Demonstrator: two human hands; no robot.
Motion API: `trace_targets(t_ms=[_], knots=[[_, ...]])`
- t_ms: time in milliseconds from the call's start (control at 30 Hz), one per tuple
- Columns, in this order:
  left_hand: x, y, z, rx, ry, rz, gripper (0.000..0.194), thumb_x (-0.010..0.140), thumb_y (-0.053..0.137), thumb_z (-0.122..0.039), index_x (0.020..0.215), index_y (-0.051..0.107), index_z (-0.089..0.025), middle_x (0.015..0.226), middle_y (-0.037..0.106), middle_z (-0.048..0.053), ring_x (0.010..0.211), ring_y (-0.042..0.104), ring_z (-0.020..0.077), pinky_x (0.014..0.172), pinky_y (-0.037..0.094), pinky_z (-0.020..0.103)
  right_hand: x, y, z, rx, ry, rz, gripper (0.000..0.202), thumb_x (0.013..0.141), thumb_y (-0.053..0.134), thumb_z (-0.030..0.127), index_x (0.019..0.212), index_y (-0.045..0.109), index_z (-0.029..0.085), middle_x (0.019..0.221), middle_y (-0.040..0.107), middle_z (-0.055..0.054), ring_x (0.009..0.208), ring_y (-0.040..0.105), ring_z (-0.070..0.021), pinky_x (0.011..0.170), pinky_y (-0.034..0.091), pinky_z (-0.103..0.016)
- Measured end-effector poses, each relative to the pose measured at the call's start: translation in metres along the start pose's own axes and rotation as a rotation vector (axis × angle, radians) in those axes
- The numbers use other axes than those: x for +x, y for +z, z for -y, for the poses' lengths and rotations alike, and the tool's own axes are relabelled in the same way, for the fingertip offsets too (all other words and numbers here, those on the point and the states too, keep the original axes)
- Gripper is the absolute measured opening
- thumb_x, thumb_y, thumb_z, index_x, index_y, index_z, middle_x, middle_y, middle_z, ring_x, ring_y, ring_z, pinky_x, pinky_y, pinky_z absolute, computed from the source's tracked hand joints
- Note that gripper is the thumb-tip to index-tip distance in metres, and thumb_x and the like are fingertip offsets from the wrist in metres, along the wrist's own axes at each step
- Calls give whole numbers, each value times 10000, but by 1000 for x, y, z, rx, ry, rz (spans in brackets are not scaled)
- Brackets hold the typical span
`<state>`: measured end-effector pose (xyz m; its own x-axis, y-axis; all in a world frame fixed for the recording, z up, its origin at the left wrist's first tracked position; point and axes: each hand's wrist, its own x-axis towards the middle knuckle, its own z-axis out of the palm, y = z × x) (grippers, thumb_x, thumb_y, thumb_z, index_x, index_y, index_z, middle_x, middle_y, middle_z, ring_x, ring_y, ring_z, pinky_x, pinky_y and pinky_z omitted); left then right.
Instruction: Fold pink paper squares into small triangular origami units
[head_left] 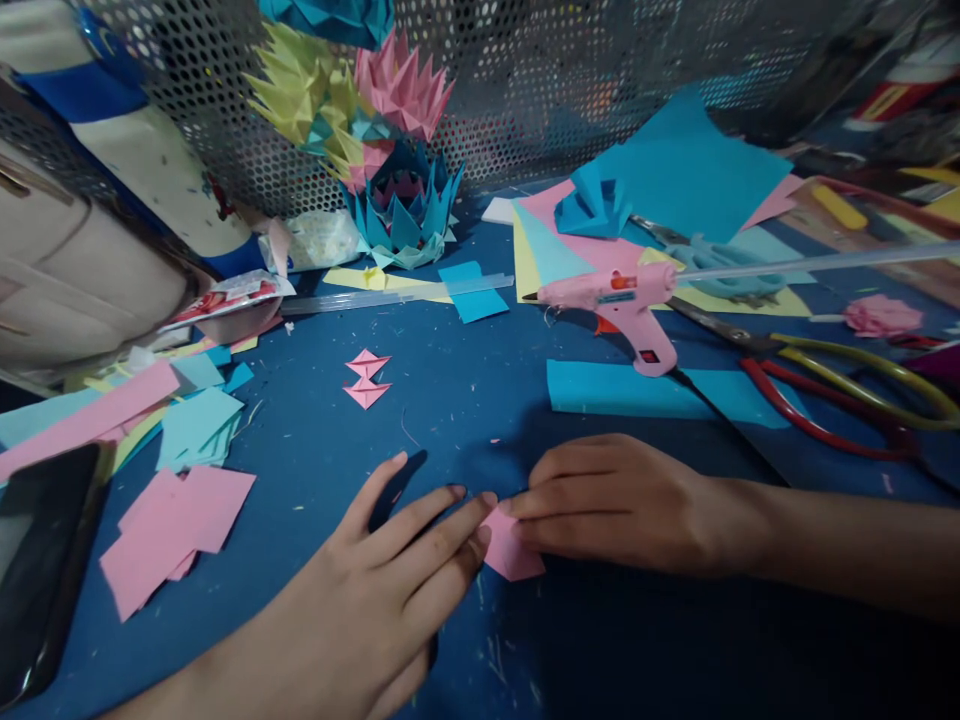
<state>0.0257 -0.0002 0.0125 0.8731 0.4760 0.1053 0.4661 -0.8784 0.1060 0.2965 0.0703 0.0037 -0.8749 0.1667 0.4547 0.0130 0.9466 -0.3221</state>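
Note:
A small piece of pink paper (513, 545), partly folded, lies on the blue table between my hands. My left hand (409, 570) reaches in from the lower left with its fingers stretched out and spread. Some of its fingertips press on the paper's left edge. From the right comes my right hand (622, 505), fingers together and closed at the paper's upper right edge; its thumb is mostly hidden. Two small folded pink paper pieces (367, 378) sit farther back. At the left lie loose pink paper squares (176, 535) beside light blue paper squares (199, 425).
A pink glue gun (611, 300) and red-and-yellow-handled scissors (840, 390) lie at the right, near a blue paper strip (600, 388). Folded paper flowers (409, 205) stand before a perforated metal panel (517, 100). A black phone (49, 570) rests at the left edge.

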Motion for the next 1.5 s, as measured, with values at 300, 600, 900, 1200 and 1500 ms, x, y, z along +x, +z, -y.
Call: trace_targets(t_ms=[300,600,900,1200,1500], knots=[[2,3,0,9,-4,-27,387,988,487,-320,1325,583,-157,1491,492,43,1347,417,241,1226,-81,521,3,-2,2,10,12,17,328,1038,361,116,953,678,127,990,739,-63,915,643,-146,791,564,-284],[1,0,-2,59,-29,3,528,985,514,-372,1469,439,-177,1547,413,25,1379,369,212,1220,-86,506,1,2,0,-40,-14,53,267,1028,414,140,968,674,140,965,722,-53,919,622,-147,765,549,-294],[1,4,-5,0,-101,-86,504,921,549,-293,1414,532,-192,1267,614,93,1256,472,244,1221,3,502,0,4,1,-157,143,46,289,1049,419,348,1078,658,189,919,666,-19,782,530,-147,699,466,-300],[0,3,-6,5,-106,-69,487,929,549,-295,1405,540,-190,1263,610,89,1252,473,242,1223,12,488,6,-4,0,-251,-45,128,206,1018,474,195,891,630,152,752,576,6,665,449,-134,587,348,-328],[0,4,-2,-9,-44,-31,548,962,496,-303,1480,426,-139,1561,377,97,1413,326,283,1208,-61,517,8,-16,-8,-139,-187,174,296,967,480,141,683,543,192,691,552,7,648,457,-137,556,322,-342]])
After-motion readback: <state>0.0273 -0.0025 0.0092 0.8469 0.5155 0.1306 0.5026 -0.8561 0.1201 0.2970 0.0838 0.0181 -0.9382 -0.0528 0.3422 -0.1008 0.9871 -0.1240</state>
